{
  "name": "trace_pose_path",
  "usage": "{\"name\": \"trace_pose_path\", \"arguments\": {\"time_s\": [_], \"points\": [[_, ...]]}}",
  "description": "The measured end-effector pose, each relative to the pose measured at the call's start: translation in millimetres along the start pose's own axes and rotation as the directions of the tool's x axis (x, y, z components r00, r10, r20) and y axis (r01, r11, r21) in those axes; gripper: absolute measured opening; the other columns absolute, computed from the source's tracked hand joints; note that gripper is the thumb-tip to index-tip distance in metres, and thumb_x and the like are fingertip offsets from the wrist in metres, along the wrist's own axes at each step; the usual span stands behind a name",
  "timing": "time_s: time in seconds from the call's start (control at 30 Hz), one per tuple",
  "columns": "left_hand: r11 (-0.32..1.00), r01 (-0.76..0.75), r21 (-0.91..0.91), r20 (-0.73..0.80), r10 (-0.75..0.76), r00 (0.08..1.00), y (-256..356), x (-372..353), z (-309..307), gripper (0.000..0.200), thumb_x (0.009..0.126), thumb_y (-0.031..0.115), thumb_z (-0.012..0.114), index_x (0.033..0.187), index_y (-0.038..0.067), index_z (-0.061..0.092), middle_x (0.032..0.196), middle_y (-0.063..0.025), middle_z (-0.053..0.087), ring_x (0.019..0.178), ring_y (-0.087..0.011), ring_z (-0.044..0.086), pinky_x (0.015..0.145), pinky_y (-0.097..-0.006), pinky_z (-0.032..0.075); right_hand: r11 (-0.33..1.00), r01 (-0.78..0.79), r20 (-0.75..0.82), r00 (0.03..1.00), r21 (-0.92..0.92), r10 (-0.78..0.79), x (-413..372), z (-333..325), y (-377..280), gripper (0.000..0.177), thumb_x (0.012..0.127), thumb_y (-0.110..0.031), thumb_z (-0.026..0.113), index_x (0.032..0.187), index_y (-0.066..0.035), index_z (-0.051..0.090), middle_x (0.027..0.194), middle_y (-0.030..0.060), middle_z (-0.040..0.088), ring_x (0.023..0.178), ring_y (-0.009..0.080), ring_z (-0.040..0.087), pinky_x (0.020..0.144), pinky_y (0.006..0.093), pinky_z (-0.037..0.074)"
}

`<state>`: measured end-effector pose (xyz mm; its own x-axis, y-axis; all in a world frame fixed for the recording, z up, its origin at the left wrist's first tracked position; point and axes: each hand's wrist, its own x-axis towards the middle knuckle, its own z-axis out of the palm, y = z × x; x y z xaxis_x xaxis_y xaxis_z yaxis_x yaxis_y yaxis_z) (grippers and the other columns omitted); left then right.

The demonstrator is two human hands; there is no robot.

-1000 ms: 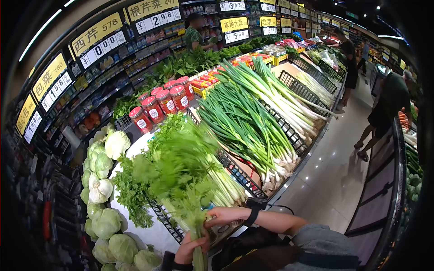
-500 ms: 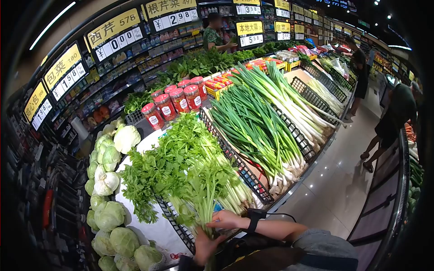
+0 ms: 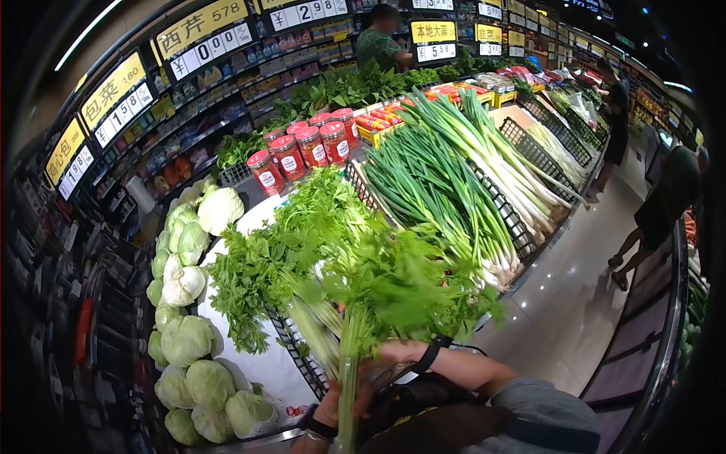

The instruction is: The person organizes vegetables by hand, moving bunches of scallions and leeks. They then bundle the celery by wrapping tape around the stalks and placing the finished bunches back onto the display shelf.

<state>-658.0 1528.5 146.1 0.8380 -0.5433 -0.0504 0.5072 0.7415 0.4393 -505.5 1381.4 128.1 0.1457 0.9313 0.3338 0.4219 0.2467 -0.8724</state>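
A bunch of celery (image 3: 349,378) stands in front of me, stalks down, its leafy tops smeared by motion and fanned to the right. My left hand (image 3: 330,407) grips the lower stalks, with fingers showing behind them. My right hand (image 3: 397,352) holds the bunch a little higher, from the right; leaves and stalks hide part of its fingers. Behind the bunch, more celery (image 3: 311,261) lies heaped in a black basket (image 3: 293,356), leaves pointing away from me and to the left.
Left of the basket are stacked cabbages (image 3: 189,340) beside a white sheet (image 3: 261,378). Scallions (image 3: 446,204) lie to the right. Red-lidded jars (image 3: 287,157) stand behind the celery, below price signs (image 3: 121,91). A person (image 3: 665,197) is in the right aisle; another (image 3: 378,45) stands at the back.
The celery bunch has come up and nearer, its leaves swinging right over the scallions. My left hand has moved down along with the stalks, and the right has shifted slightly right. The view has shifted too.
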Motion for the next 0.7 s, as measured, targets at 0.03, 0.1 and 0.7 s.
{"name": "trace_pose_path", "arguments": {"time_s": [0.03,0.1,0.7], "points": [[0.973,0.145,0.179,-0.222,-0.104,0.97,7,-4,-5,0.067,0.072,0.059,0.06,0.109,0.004,0.047,0.081,-0.0066,0.056,0.065,-0.0149,0.056,0.068,-0.0331,0.052,0.979,-0.193,-0.018,0.981,0.066,0.195,-1,-10,-16,0.042,0.084,-0.039,0.057,0.107,-0.004,0.055,0.09,0.0119,0.062,0.077,0.0166,0.056,0.066,0.0322,0.045],[0.772,0.193,0.606,-0.56,0.241,0.793,19,0,-5,0.061,0.079,0.05,0.061,0.111,0.0,0.047,0.088,-0.0112,0.057,0.081,-0.0159,0.057,0.077,-0.0302,0.047,0.813,-0.545,-0.016,0.829,0.204,0.559,-2,-19,-38,0.042,0.083,-0.042,0.058,0.088,-0.001,0.063,0.071,0.0101,0.063,0.059,0.0136,0.055,0.052,0.0336,0.043],[0.443,0.0,0.896,-0.33,0.667,0.668,67,62,67,0.024,0.087,0.018,0.056,0.104,0.003,0.048,0.068,-0.0014,0.051,0.05,-0.0071,0.049,0.041,-0.0204,0.04,0.876,-0.35,-0.497,0.854,-0.332,0.153,22,-44,-43,0.018,0.084,-0.022,0.051,0.077,-0.009,0.062,0.067,0.0071,0.059,0.059,0.0214,0.056,0.055,0.0309,0.044]]}}
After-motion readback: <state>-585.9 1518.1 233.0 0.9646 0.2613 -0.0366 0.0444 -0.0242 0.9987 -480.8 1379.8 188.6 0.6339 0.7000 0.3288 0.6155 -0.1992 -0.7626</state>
